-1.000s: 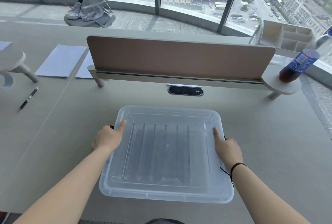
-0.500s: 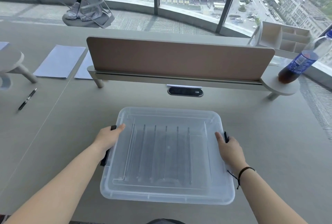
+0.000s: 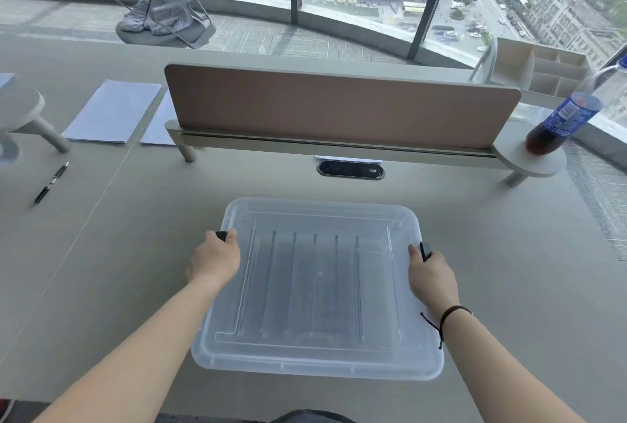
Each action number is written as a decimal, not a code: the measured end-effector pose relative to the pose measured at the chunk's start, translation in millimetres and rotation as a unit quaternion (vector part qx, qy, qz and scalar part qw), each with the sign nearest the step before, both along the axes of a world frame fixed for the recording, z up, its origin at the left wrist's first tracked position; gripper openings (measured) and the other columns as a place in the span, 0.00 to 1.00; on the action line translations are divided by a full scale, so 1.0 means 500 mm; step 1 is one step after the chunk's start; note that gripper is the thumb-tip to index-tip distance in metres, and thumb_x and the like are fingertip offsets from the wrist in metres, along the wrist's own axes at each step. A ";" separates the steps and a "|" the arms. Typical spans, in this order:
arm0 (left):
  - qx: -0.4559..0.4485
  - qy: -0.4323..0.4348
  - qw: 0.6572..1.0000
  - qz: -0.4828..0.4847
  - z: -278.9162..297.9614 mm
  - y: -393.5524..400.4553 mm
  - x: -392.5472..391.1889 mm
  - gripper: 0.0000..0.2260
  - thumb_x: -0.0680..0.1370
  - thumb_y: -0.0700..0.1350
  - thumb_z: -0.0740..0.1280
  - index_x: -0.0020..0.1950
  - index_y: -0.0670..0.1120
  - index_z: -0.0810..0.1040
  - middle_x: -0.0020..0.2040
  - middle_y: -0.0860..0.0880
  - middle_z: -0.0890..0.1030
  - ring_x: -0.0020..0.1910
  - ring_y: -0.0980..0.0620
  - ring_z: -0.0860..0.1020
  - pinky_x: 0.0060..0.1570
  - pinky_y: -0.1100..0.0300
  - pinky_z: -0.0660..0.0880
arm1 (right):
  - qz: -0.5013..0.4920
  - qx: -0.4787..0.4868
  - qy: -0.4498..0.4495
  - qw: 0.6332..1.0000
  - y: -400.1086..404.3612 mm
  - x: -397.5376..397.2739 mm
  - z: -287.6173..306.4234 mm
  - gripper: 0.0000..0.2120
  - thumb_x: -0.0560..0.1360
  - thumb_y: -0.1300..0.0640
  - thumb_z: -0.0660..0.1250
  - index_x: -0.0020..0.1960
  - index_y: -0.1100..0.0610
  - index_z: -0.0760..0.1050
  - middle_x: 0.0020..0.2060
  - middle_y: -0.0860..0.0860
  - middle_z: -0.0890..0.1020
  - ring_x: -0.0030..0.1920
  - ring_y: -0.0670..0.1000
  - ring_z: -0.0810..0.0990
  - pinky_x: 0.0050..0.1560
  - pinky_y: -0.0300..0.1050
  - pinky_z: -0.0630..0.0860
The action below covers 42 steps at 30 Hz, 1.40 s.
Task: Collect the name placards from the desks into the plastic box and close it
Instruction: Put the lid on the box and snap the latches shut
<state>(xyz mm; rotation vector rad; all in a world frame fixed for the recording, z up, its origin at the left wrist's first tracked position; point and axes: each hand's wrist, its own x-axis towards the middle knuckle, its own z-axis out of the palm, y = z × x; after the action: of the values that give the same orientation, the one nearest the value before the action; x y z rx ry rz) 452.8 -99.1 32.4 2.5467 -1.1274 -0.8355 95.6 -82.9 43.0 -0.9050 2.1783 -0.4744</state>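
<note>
The plastic box (image 3: 317, 290) sits on the worktop (image 3: 135, 246), lid on, right in front of the person. The left hand (image 3: 215, 261) curls around its left black latch (image 3: 222, 236). The right hand (image 3: 432, 278) grips the right latch (image 3: 425, 250). Behind stands a brown divider (image 3: 339, 105), with a cola bottle (image 3: 559, 120) at its right end

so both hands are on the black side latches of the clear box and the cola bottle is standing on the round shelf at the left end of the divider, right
Not quite. In the head view the cola bottle stands on the round shelf at the right end of the divider, not the left. The rest holds: the left hand and right hand are each at a black side latch of the clear box.
</note>
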 end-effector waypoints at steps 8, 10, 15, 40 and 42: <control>-0.008 -0.030 1.000 0.003 0.005 0.007 -0.012 0.22 0.81 0.61 0.52 0.58 0.43 0.66 0.51 0.40 0.78 0.46 0.41 0.74 0.47 0.49 0.72 | 0.025 0.010 0.096 0.995 0.005 0.014 0.001 0.20 0.80 0.39 0.50 0.53 0.56 0.65 0.38 0.50 0.73 0.45 0.60 0.75 0.44 0.51 0.70; -0.010 -0.043 0.999 0.004 0.006 0.009 -0.017 0.22 0.81 0.61 0.52 0.58 0.42 0.66 0.52 0.39 0.78 0.46 0.41 0.74 0.46 0.49 0.70 | 0.028 0.008 0.114 0.993 0.007 0.019 0.003 0.19 0.80 0.40 0.48 0.52 0.57 0.64 0.37 0.51 0.73 0.44 0.60 0.74 0.44 0.52 0.69; -0.024 -0.053 0.998 0.000 0.006 0.015 -0.020 0.22 0.81 0.61 0.52 0.59 0.42 0.66 0.54 0.38 0.78 0.52 0.37 0.77 0.46 0.49 0.70 | 0.029 -0.006 0.156 0.987 0.012 0.040 0.005 0.17 0.81 0.44 0.46 0.52 0.57 0.62 0.35 0.51 0.73 0.41 0.60 0.74 0.42 0.52 0.69; -0.083 -0.172 0.893 -0.407 0.007 0.044 -0.159 0.35 0.76 0.72 0.42 0.79 0.58 0.40 0.79 0.50 0.33 0.76 0.51 0.31 0.74 0.44 0.34 | 0.444 -0.157 0.262 0.842 0.012 0.151 -0.020 0.25 0.81 0.40 0.47 0.76 0.46 0.56 0.79 0.51 0.52 0.80 0.53 0.47 0.78 0.56 0.42; -0.082 -0.187 0.883 -0.422 0.003 0.044 -0.160 0.35 0.76 0.71 0.41 0.79 0.56 0.41 0.79 0.50 0.35 0.77 0.50 0.33 0.74 0.43 0.36 | 0.455 -0.145 0.262 0.839 0.008 0.153 -0.025 0.28 0.80 0.37 0.44 0.77 0.46 0.54 0.80 0.50 0.50 0.80 0.52 0.45 0.78 0.57 0.41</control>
<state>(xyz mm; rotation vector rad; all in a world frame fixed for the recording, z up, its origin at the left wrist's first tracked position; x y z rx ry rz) 372.8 -77.0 33.6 2.0661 -2.3911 -0.3404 171.8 -78.8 30.5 -2.2851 1.8079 -0.0640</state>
